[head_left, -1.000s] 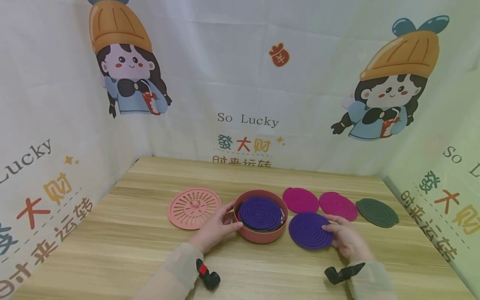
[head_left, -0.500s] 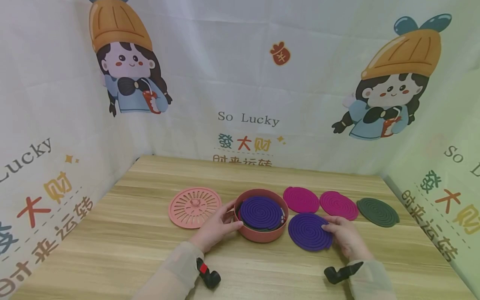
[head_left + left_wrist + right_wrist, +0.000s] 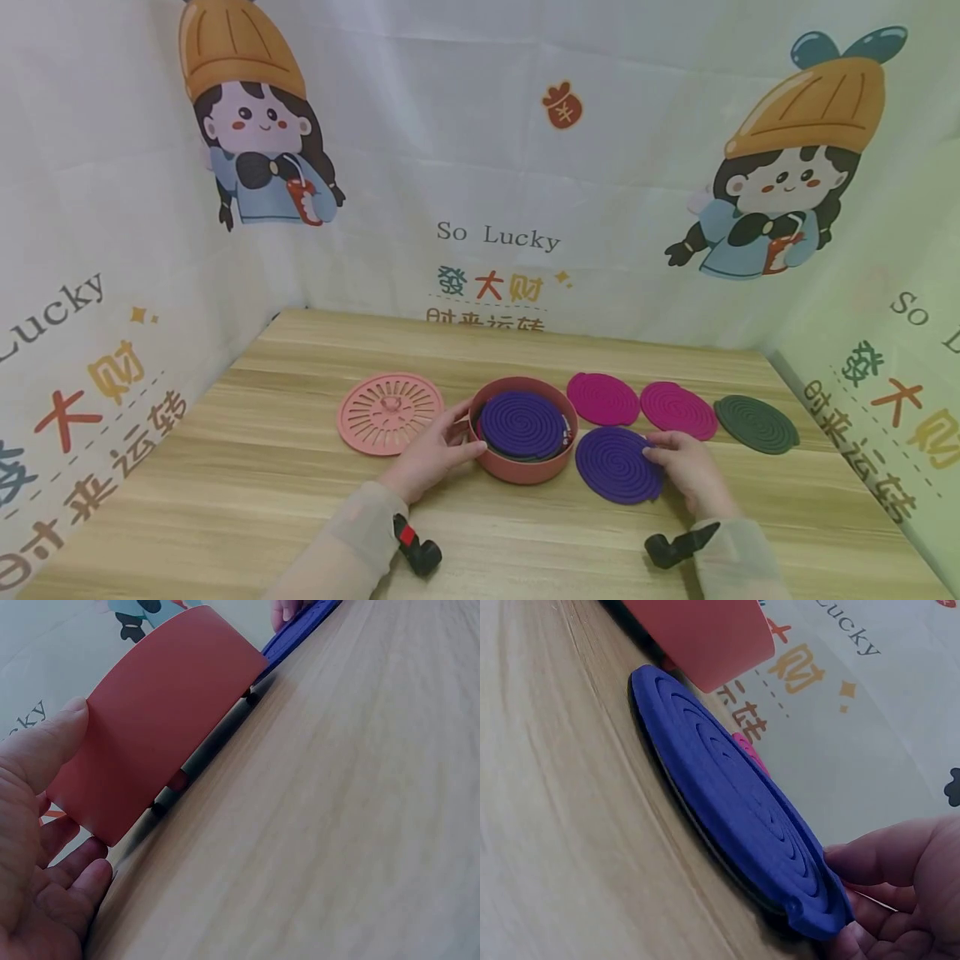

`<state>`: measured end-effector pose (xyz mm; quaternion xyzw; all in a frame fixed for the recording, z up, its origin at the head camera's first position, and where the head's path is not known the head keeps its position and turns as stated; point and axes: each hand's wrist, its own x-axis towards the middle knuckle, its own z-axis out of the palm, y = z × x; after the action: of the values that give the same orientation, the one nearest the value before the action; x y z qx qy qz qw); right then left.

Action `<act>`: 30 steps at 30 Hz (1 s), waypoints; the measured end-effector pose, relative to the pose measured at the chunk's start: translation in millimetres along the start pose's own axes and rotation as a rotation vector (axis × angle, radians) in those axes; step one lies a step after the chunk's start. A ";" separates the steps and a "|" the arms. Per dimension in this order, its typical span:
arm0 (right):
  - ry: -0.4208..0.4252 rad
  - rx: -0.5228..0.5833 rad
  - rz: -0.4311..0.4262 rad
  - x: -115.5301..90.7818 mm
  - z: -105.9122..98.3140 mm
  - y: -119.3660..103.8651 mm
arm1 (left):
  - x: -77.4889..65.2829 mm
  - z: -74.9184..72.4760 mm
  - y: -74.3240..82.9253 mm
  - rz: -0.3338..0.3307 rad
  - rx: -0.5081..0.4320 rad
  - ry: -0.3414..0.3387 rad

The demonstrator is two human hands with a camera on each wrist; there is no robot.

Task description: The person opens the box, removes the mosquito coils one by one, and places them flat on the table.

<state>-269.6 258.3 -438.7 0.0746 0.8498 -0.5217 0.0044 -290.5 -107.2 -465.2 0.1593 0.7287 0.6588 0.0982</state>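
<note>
In the head view my left hand [image 3: 433,457] holds the left side of a round red mosquito coil box [image 3: 521,472], thumb at the near side. The box stands on small feet, seen in the left wrist view. Inside it a purple mosquito coil [image 3: 521,423] lies on top, with something dark green under it. My right hand [image 3: 692,472] pinches the right edge of a second purple mosquito coil [image 3: 618,465], thumb on top and fingers below. That coil lies flat or nearly so, just right of the box; whether it fully touches the table I cannot tell.
Left of the box lies a pink slotted lid [image 3: 391,433] with a small knob. Behind and to the right are two magenta coils [image 3: 603,399] and a dark green coil [image 3: 757,424]. Printed cloth [image 3: 480,167] hangs around the wooden table [image 3: 517,550].
My right hand has shifted very slightly left and toward me with the purple coil. The left hand stays on the box. The view has tilted a little.
</note>
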 end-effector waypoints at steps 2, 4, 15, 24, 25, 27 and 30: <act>0.007 -0.009 -0.002 0.0 0.4 0.1 | 0.2 0.1 -0.1 -0.001 0.007 0.001; 0.011 -0.008 -0.004 -0.1 0.6 0.0 | 0.2 0.2 0.1 -0.004 0.006 0.005; 0.023 -0.015 -0.008 0.8 0.3 0.9 | -0.9 1.4 2.7 0.002 -0.032 -0.001; 0.025 -0.003 -0.011 2.5 -2.0 1.0 | -0.3 0.4 1.2 0.007 -0.025 0.002; 0.025 -0.003 -0.012 2.6 -2.4 0.8 | -0.1 0.4 0.9 0.007 -0.027 0.000; 0.020 -0.007 -0.014 2.5 -3.2 0.4 | 0.1 0.5 0.2 0.010 -0.027 -0.002; 0.015 -0.015 -0.019 1.5 -4.4 -1.0 | 0.1 0.8 0.1 0.011 -0.030 -0.005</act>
<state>-270.9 262.0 -435.9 0.0705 0.8543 -0.5149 -0.0065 -290.3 -106.4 -465.2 0.1633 0.7178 0.6696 0.0989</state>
